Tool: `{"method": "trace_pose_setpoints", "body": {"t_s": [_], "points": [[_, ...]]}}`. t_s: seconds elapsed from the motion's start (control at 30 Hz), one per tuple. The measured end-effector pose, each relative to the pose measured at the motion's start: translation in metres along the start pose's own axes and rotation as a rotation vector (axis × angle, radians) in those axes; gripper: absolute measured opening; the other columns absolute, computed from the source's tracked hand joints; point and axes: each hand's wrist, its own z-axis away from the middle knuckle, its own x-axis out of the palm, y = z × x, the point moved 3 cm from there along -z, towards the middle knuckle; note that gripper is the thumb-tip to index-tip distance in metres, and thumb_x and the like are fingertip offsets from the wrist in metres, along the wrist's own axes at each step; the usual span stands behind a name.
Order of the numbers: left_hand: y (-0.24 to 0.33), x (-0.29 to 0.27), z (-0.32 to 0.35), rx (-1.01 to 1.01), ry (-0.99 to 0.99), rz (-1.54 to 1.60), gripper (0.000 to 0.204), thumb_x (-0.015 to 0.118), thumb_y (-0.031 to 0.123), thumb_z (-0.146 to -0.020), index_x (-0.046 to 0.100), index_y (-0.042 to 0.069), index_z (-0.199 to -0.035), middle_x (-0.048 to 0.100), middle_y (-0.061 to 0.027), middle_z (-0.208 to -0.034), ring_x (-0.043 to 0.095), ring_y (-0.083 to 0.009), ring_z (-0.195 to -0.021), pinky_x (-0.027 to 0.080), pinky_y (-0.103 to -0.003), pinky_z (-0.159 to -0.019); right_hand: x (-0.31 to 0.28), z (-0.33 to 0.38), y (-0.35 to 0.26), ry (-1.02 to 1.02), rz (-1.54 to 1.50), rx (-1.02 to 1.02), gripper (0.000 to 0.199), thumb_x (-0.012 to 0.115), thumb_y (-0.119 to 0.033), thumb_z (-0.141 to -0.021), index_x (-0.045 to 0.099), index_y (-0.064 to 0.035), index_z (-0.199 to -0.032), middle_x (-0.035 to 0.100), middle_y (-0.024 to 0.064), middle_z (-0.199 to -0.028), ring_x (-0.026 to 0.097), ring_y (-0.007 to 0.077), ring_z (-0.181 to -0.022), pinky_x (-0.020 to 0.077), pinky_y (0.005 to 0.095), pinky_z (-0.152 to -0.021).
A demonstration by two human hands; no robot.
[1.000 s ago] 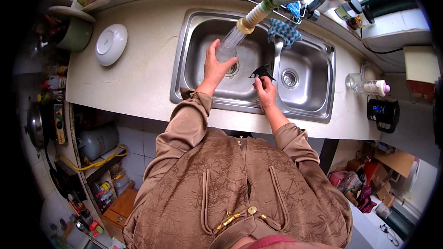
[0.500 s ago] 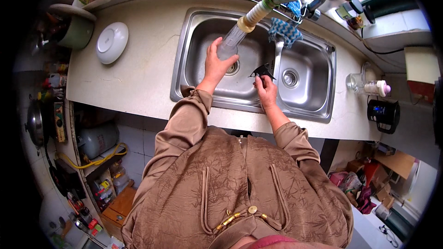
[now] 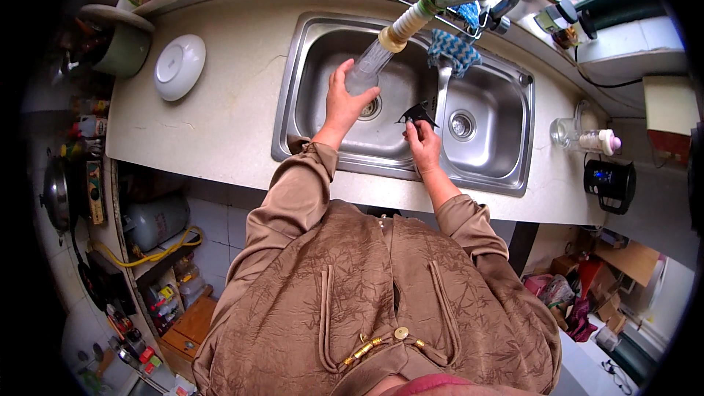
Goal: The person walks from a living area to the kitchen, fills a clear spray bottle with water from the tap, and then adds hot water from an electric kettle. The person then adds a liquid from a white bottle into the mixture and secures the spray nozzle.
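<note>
Under the tap's ribbed nozzle [image 3: 405, 23], water streams down in clear streaks. My left hand [image 3: 343, 106] is curled round a clear, cup-like vessel [image 3: 361, 82] in this stream, over the large basin of the steel sink [image 3: 312, 114]. Vessel and water blend, so its rim is hard to make out. Near the divider between the basins, my right hand [image 3: 423, 144] pinches a thin black piece [image 3: 419, 113] with a pointed edge. Its exact kind does not show.
A white plate [image 3: 180, 67] lies upside down on the counter at left, near a green pot [image 3: 125, 51]. A blue-striped cloth [image 3: 455, 53] hangs over the sink's back edge. At right stand a glass bottle [image 3: 587, 138] and a black jug [image 3: 610, 185].
Both hands hold their places with the same things in them. The view has shifted very slightly; nothing else visibly differs.
</note>
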Motion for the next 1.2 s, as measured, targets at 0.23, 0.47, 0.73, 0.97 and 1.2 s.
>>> {"method": "trace_pose_setpoints", "body": {"t_s": [0.23,0.47,0.73,0.97,1.2], "points": [[-0.005,0.001,0.0,-0.001,0.001,-0.004,0.078,0.083,0.024,-0.067,0.044,0.006,-0.132,0.048,-0.0165,-0.126,0.048,-0.0312,-0.12,0.039,-0.038,-0.102,0.0,0.002,-0.007,-0.006,0.001,0.013,0.028,0.064,-0.026,-0.091,0.06,0.0011,-0.093,0.069,0.0097,-0.073,0.068,0.0146,-0.068,0.0514,0.0263,-0.063],[-0.001,0.0,0.0,-0.009,0.004,-0.001,0.076,0.083,0.023,-0.066,0.045,0.006,-0.13,0.049,-0.0162,-0.126,0.048,-0.0311,-0.12,0.039,-0.038,-0.102,-0.001,0.002,-0.011,-0.019,0.021,0.011,0.025,0.062,-0.022,-0.093,0.059,0.0027,-0.092,0.068,0.0091,-0.074,0.067,0.0122,-0.071,0.053,0.0252,-0.064],[0.002,-0.001,-0.006,0.021,0.016,0.012,0.075,0.083,0.022,-0.066,0.046,0.006,-0.13,0.049,-0.0159,-0.125,0.048,-0.0309,-0.119,0.039,-0.038,-0.102,0.0,0.002,-0.007,0.001,0.012,0.011,0.029,0.065,-0.029,-0.09,0.062,0.0004,-0.093,0.069,0.0099,-0.072,0.068,0.0144,-0.067,0.0502,0.0261,-0.062],[0.003,-0.001,-0.005,0.007,0.011,-0.01,0.075,0.083,0.023,-0.067,0.046,0.006,-0.129,0.049,-0.0158,-0.126,0.049,-0.0302,-0.119,0.04,-0.038,-0.101,0.001,0.002,-0.004,0.001,-0.004,0.014,0.029,0.064,-0.028,-0.09,0.062,0.0002,-0.094,0.069,0.0098,-0.073,0.068,0.0142,-0.067,0.0504,0.0262,-0.063],[0.003,0.0,-0.005,0.031,0.015,-0.009,0.074,0.083,0.022,-0.066,0.046,0.006,-0.128,0.049,-0.0158,-0.124,0.049,-0.0311,-0.118,0.04,-0.038,-0.101,0.0,0.002,-0.007,-0.006,0.027,0.014,0.029,0.064,-0.028,-0.09,0.061,-0.0002,-0.095,0.069,0.0099,-0.073,0.069,0.0147,-0.068,0.0506,0.0261,-0.063]]}}
